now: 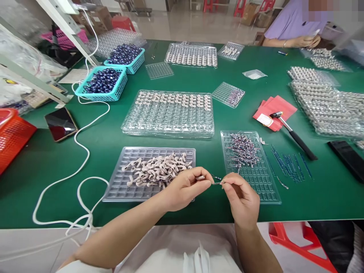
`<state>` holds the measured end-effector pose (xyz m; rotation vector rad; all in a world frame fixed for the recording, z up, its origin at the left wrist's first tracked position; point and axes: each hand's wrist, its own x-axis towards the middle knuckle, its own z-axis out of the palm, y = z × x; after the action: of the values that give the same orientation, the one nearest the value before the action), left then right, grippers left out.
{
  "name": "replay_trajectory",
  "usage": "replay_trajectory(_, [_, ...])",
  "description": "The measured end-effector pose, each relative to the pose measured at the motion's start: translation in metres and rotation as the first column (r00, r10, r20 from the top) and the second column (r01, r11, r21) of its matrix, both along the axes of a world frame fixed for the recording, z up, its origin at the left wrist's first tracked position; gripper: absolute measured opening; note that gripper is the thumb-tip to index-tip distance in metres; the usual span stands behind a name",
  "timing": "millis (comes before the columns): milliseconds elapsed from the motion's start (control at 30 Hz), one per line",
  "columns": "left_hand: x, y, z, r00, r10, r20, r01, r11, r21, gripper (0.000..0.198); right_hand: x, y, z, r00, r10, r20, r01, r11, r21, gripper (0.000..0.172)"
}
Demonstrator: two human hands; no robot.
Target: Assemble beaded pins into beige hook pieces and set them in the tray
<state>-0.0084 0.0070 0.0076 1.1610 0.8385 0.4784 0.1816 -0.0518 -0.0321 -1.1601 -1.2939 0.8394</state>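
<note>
My left hand (189, 187) is closed, with a whitish earbud shell (200, 177) held among its fingers. Its thumb and forefinger also pinch one end of a small wired circuit board (217, 183). The fingertips of my right hand (241, 197) pinch the other end of that thin part. Under and left of my left hand, a clear compartment tray (116, 189) carries a heap of earbud shells (159, 168). Beyond my right hand lies another clear tray (267, 189) with a pile of small wired boards (244, 149).
Stacked blister trays (167, 121) stand farther back, partly filled with shells. At left are blue baskets (113, 91) of dark glossy pieces, a phone (61, 124) and a white cable (82, 167). At right lie a hammer (295, 138), red envelopes (281, 110) and thin blue strips (287, 167). A co-worker (290, 26) sits opposite.
</note>
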Motion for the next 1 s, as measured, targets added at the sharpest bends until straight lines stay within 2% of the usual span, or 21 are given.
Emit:
replay_trajectory(133, [-0.004, -0.002, -0.006, 0.999, -0.027, 0.029, 0.025, 0.996, 0.08, 0.038, -0.002, 0.001, -0.002, 0.997, -0.072, -0.022, 0.072, 0.997, 0.009, 0.011])
replay_trajectory(233, [-0.001, -0.004, -0.01, 0.998, 0.02, -0.055, -0.006, 0.97, 0.244, 0.042, -0.002, 0.001, -0.003, 0.995, -0.1, -0.011, 0.1, 0.994, 0.031, 0.013])
replay_trajectory(300, [0.002, -0.004, -0.013, 0.992, 0.076, -0.099, -0.028, 0.908, 0.418, 0.039, -0.003, 0.001, -0.003, 0.993, -0.113, 0.017, 0.113, 0.993, 0.037, 0.012])
replay_trajectory(367, [0.006, -0.004, -0.017, 0.986, 0.129, -0.107, -0.046, 0.82, 0.57, 0.035, -0.003, 0.001, -0.003, 0.99, -0.135, 0.05, 0.133, 0.99, 0.041, 0.012])
replay_trajectory(400, [0.007, -0.004, -0.018, 0.983, 0.151, -0.106, -0.053, 0.782, 0.62, 0.032, -0.003, 0.001, -0.003, 0.987, -0.146, 0.066, 0.144, 0.989, 0.045, 0.012])
replay_trajectory(467, [0.009, -0.003, -0.021, 0.975, 0.188, -0.117, -0.064, 0.744, 0.665, 0.027, -0.004, 0.0, -0.004, 0.983, -0.161, 0.09, 0.157, 0.986, 0.059, 0.013])
replay_trajectory(567, [0.011, -0.003, -0.02, 0.951, 0.253, -0.179, -0.087, 0.774, 0.627, 0.021, -0.005, -0.001, -0.004, 0.982, -0.159, 0.099, 0.148, 0.983, 0.106, 0.018])
replay_trajectory(700, [0.01, -0.005, -0.019, 0.934, 0.272, -0.231, -0.15, 0.886, 0.439, 0.021, -0.006, 0.0, -0.004, 0.983, -0.144, 0.111, 0.125, 0.978, 0.166, 0.023])
replay_trajectory(767, [0.01, -0.004, -0.019, 0.941, 0.267, -0.208, -0.185, 0.921, 0.344, 0.022, -0.006, 0.0, -0.004, 0.981, -0.144, 0.13, 0.12, 0.977, 0.178, 0.023])
replay_trajectory(900, [0.01, -0.002, -0.017, 0.944, 0.275, -0.183, -0.23, 0.946, 0.23, 0.022, -0.007, 0.001, -0.003, 0.971, -0.167, 0.169, 0.132, 0.971, 0.198, 0.021])
replay_trajectory(1000, [0.011, 0.001, -0.015, 0.944, 0.282, -0.174, -0.238, 0.942, 0.235, 0.027, -0.007, 0.001, -0.002, 0.964, -0.165, 0.209, 0.121, 0.97, 0.21, 0.021])
